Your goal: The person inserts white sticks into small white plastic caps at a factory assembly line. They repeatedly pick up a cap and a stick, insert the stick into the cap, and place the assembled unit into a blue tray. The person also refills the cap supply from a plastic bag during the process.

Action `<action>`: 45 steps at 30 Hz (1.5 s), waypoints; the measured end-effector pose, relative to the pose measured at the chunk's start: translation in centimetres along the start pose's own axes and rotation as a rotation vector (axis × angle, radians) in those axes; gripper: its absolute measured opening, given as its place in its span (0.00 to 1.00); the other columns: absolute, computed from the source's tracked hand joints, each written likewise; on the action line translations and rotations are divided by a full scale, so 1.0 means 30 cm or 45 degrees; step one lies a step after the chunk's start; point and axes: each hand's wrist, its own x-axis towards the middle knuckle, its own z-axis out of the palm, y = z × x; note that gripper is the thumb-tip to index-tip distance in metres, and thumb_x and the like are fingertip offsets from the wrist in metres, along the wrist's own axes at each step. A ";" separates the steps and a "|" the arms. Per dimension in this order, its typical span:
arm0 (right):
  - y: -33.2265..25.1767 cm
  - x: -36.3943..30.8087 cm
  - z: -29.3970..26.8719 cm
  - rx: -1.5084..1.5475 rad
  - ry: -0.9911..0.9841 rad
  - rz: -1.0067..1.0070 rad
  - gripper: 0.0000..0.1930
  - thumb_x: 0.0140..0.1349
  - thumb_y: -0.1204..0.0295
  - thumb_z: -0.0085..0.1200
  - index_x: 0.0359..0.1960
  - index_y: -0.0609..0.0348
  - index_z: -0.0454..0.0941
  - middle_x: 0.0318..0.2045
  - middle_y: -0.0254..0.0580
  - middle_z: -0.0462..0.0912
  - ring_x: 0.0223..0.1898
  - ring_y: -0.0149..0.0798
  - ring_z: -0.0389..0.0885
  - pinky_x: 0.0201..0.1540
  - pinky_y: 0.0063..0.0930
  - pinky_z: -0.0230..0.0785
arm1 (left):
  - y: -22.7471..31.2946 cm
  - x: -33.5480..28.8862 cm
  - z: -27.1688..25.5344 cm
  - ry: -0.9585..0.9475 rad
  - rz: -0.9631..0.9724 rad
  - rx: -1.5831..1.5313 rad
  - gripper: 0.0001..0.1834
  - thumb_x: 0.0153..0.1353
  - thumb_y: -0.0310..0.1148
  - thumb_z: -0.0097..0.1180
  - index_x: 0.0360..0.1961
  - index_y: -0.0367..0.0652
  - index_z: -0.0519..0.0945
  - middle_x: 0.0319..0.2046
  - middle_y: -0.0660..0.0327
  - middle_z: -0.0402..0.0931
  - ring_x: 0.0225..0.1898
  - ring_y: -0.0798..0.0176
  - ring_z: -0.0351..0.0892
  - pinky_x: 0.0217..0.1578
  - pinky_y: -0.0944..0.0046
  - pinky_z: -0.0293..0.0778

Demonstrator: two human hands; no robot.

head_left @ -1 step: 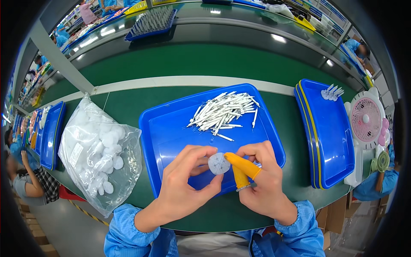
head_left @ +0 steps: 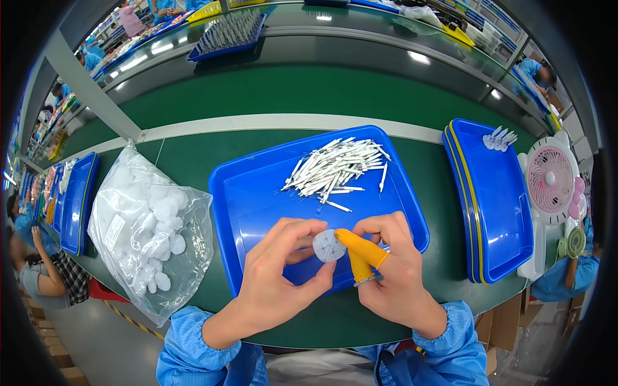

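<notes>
My left hand [head_left: 277, 273] is closed on a small round, translucent bluish-white disc [head_left: 326, 247], pinched at its edge between fingers and thumb. Faint lines cross the disc's face. My right hand [head_left: 396, 273] has yellow covers [head_left: 362, 252] on two digits, and one covered tip touches the disc's right edge. Its other fingers curl in, with a bit of something white showing between them; what it is, I cannot make out. Both hands are over the near side of a blue tray [head_left: 248, 193]. A pile of thin white sticks [head_left: 338, 168] lies in the tray's far part.
Left of the tray, a clear plastic bag [head_left: 151, 225] holds many whitish discs. Stacked blue trays [head_left: 492, 212] stand at the right, with several sticks fitted into discs [head_left: 499, 138] on top. Beyond them is a pink-and-white fan [head_left: 550, 177]. Across the back runs a green conveyor belt [head_left: 290, 90].
My right hand has shifted very slightly left, its covered tip a little farther over the disc's edge. My left hand and the disc look unmoved.
</notes>
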 end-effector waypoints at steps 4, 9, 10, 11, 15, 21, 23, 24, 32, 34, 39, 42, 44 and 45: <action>-0.009 0.003 -0.005 0.000 0.050 -0.009 0.26 0.37 0.88 0.61 0.44 0.68 0.89 0.46 0.44 0.80 0.40 0.48 0.72 0.34 0.34 0.69 | 0.000 0.000 0.002 -0.011 0.007 0.008 0.28 0.57 0.10 0.67 0.60 0.31 0.76 0.54 0.56 0.75 0.59 0.55 0.86 0.59 0.58 0.86; 0.000 -0.007 -0.014 -0.050 0.011 -0.048 0.26 0.36 0.87 0.60 0.44 0.67 0.90 0.46 0.43 0.80 0.39 0.47 0.71 0.34 0.34 0.69 | 0.003 0.000 -0.002 0.000 -0.005 0.019 0.28 0.57 0.10 0.67 0.59 0.31 0.76 0.55 0.55 0.75 0.59 0.56 0.86 0.59 0.58 0.86; 0.001 -0.012 -0.017 -0.063 0.005 -0.049 0.27 0.35 0.87 0.59 0.44 0.66 0.90 0.47 0.43 0.80 0.39 0.47 0.71 0.34 0.34 0.69 | 0.005 0.002 -0.002 0.006 0.001 0.023 0.28 0.57 0.11 0.67 0.59 0.31 0.76 0.54 0.55 0.75 0.59 0.56 0.86 0.59 0.59 0.87; -0.002 -0.013 -0.016 -0.049 0.016 -0.041 0.27 0.35 0.87 0.59 0.44 0.66 0.90 0.47 0.43 0.80 0.40 0.47 0.71 0.34 0.34 0.69 | 0.007 0.003 -0.003 0.012 0.007 0.028 0.28 0.57 0.11 0.67 0.59 0.31 0.76 0.54 0.55 0.75 0.59 0.56 0.86 0.59 0.59 0.87; -0.005 -0.007 -0.011 -0.038 0.016 -0.036 0.28 0.33 0.87 0.58 0.44 0.66 0.90 0.48 0.43 0.80 0.40 0.46 0.71 0.34 0.34 0.68 | 0.001 0.002 -0.001 0.027 0.054 0.076 0.29 0.56 0.13 0.69 0.59 0.32 0.77 0.54 0.55 0.77 0.57 0.57 0.87 0.56 0.59 0.88; -0.016 0.002 -0.015 -0.010 -0.009 -0.043 0.28 0.36 0.87 0.58 0.46 0.65 0.90 0.48 0.44 0.79 0.41 0.47 0.71 0.37 0.35 0.68 | 0.005 -0.003 0.002 0.002 0.126 0.217 0.31 0.53 0.16 0.73 0.60 0.36 0.78 0.53 0.53 0.80 0.52 0.57 0.89 0.51 0.60 0.89; -0.012 0.005 -0.010 -0.019 -0.049 -0.031 0.28 0.37 0.87 0.57 0.46 0.64 0.90 0.48 0.44 0.79 0.41 0.48 0.70 0.38 0.36 0.68 | 0.008 -0.001 0.006 -0.004 0.148 0.210 0.31 0.54 0.17 0.73 0.61 0.36 0.78 0.51 0.52 0.80 0.50 0.54 0.89 0.51 0.58 0.88; -0.011 0.006 -0.006 -0.021 -0.076 -0.028 0.28 0.37 0.87 0.57 0.47 0.63 0.90 0.49 0.43 0.79 0.41 0.48 0.70 0.38 0.37 0.68 | 0.009 -0.001 0.009 -0.009 0.157 0.205 0.31 0.54 0.18 0.73 0.61 0.36 0.78 0.49 0.51 0.81 0.49 0.52 0.89 0.50 0.58 0.88; 0.011 0.000 -0.008 -0.033 -0.032 -0.026 0.27 0.39 0.87 0.59 0.47 0.62 0.90 0.48 0.43 0.78 0.41 0.47 0.69 0.39 0.37 0.67 | 0.009 -0.001 0.011 -0.014 0.149 0.223 0.30 0.54 0.17 0.73 0.60 0.35 0.78 0.50 0.51 0.81 0.51 0.53 0.90 0.51 0.59 0.89; 0.016 0.000 -0.004 -0.075 -0.020 -0.021 0.27 0.38 0.87 0.59 0.46 0.63 0.90 0.47 0.43 0.78 0.41 0.47 0.69 0.38 0.37 0.67 | 0.009 -0.004 0.010 -0.016 0.134 0.220 0.30 0.54 0.17 0.73 0.59 0.34 0.78 0.51 0.52 0.81 0.52 0.54 0.90 0.51 0.60 0.89; 0.001 0.002 -0.011 -0.048 -0.009 -0.005 0.26 0.37 0.87 0.60 0.44 0.65 0.91 0.47 0.42 0.79 0.40 0.47 0.70 0.38 0.35 0.68 | 0.010 0.000 0.009 -0.018 0.098 0.186 0.30 0.54 0.15 0.72 0.59 0.33 0.78 0.52 0.52 0.80 0.53 0.55 0.90 0.52 0.59 0.89; -0.004 0.000 -0.020 -0.039 0.004 -0.052 0.26 0.36 0.87 0.59 0.44 0.65 0.91 0.47 0.42 0.80 0.40 0.47 0.71 0.37 0.35 0.69 | 0.017 -0.002 0.012 0.012 0.059 0.162 0.29 0.56 0.19 0.73 0.59 0.36 0.78 0.50 0.52 0.81 0.51 0.52 0.90 0.53 0.57 0.89; -0.005 -0.003 -0.022 -0.035 0.004 -0.069 0.27 0.34 0.86 0.58 0.43 0.66 0.91 0.47 0.43 0.81 0.41 0.47 0.71 0.36 0.34 0.69 | 0.015 0.000 0.010 0.023 0.036 0.151 0.29 0.56 0.19 0.73 0.59 0.37 0.79 0.50 0.52 0.81 0.51 0.52 0.90 0.52 0.56 0.90; -0.006 -0.004 -0.023 -0.030 0.001 -0.072 0.27 0.34 0.86 0.58 0.43 0.66 0.91 0.47 0.43 0.81 0.41 0.47 0.72 0.36 0.34 0.69 | 0.016 0.002 0.008 0.029 0.027 0.146 0.28 0.56 0.19 0.73 0.59 0.37 0.79 0.50 0.52 0.81 0.51 0.52 0.90 0.52 0.56 0.90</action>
